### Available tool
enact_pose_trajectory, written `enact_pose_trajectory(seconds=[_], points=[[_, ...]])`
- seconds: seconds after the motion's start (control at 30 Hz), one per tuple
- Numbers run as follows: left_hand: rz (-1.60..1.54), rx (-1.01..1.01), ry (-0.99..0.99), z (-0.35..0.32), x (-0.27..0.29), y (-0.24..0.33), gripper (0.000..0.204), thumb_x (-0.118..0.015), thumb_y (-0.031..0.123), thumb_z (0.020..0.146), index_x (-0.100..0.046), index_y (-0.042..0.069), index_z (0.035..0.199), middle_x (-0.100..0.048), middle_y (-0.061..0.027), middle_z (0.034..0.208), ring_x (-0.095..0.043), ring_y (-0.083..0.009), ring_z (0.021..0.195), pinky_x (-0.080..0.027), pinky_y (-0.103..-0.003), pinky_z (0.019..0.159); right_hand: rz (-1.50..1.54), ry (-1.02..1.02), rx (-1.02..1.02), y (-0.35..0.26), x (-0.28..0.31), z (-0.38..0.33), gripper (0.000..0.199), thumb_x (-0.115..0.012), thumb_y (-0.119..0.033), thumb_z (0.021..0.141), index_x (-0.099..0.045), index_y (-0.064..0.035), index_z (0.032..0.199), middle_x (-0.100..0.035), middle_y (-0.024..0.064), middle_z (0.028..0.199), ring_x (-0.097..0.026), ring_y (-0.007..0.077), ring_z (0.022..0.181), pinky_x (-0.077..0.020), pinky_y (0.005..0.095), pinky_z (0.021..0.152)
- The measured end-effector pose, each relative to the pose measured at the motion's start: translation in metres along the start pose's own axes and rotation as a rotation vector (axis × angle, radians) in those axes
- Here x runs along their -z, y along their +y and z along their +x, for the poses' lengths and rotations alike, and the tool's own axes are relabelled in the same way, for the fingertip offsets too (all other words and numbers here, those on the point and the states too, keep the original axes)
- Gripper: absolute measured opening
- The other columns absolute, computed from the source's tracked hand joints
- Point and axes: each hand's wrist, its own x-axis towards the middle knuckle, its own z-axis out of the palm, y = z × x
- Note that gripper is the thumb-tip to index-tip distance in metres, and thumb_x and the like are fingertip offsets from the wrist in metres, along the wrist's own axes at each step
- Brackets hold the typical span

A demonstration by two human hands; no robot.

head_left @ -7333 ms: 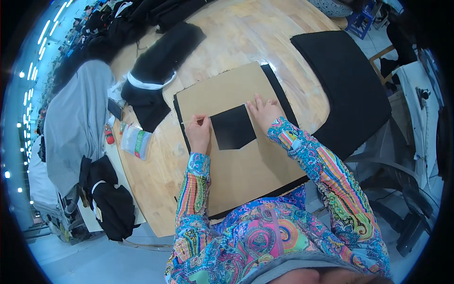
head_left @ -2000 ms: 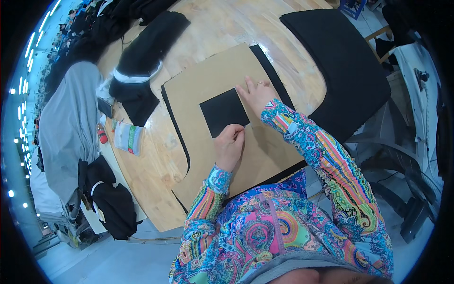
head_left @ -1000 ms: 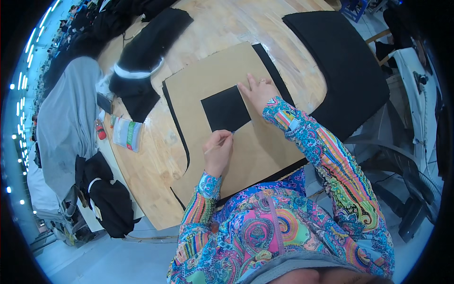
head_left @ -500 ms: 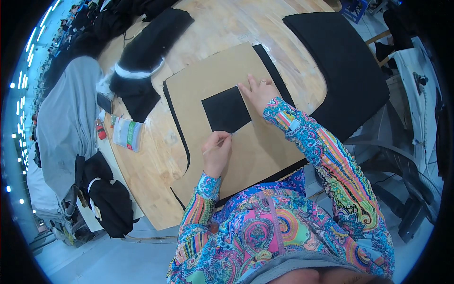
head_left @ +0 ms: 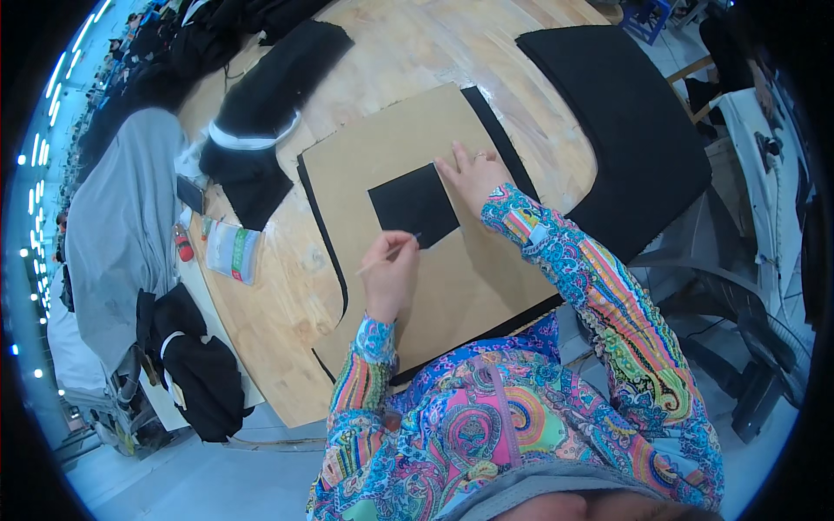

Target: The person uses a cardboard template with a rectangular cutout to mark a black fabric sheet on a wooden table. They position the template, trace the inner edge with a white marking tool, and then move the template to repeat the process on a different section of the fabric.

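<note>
A tan cardboard template [head_left: 486,269] with a square cut-out lies over black fabric [head_left: 499,130], whose edges stick out around it. Through the cut-out shows a square of black cloth [head_left: 413,204]. My left hand [head_left: 389,269] pinches a thin, pale pencil [head_left: 401,248], its tip at the lower left part of the cut-out. On the cardboard beside the cut-out's upper right corner, my right hand [head_left: 473,178] lies with fingers spread and holds nothing.
To the right sits a stack of black fabric pieces [head_left: 621,130]. A black bundle with a white band [head_left: 252,135] lies at the left, near a clear plastic packet [head_left: 232,252] and a small red bottle [head_left: 182,243]. Grey cloth [head_left: 126,226] drapes beyond the wooden table's edge [head_left: 252,365].
My left hand with the pencil has shifted left and slightly up, from the cut-out's lower edge toward its lower left corner. My right hand stays almost in place.
</note>
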Motion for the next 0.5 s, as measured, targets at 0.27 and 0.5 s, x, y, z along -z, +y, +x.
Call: enact_pose_trajectory(seconds=[0.27, 0.5], points=[[0.128, -0.22, 0.103, 0.087, -0.049, -0.001, 0.012, -0.061, 0.009, 0.082, -0.062, -0.002, 0.086, -0.066, -0.0099, 0.078, -0.063, -0.0142, 0.071, -0.05, -0.025, 0.066, 0.13, -0.002, -0.059, -0.005, -0.007, 0.008, 0.065, -0.049, -0.01, 0.086, -0.023, -0.0284, 0.142, -0.016, 0.0117, 0.149, -0.043, 0.0427, 0.116, -0.0555, 0.0401, 0.073], [0.261, -0.258, 0.156, 0.089, -0.061, 0.007, 0.013, -0.061, 0.01, 0.081, -0.064, -0.001, 0.087, -0.067, -0.0125, 0.078, -0.065, -0.017, 0.072, -0.049, -0.027, 0.065, 0.15, 0.017, -0.082, -0.007, -0.016, 0.012, 0.064, -0.05, -0.013, 0.086, -0.023, -0.0288, 0.142, -0.016, 0.0103, 0.149, -0.041, 0.0426, 0.117, -0.0572, 0.0417, 0.058]])
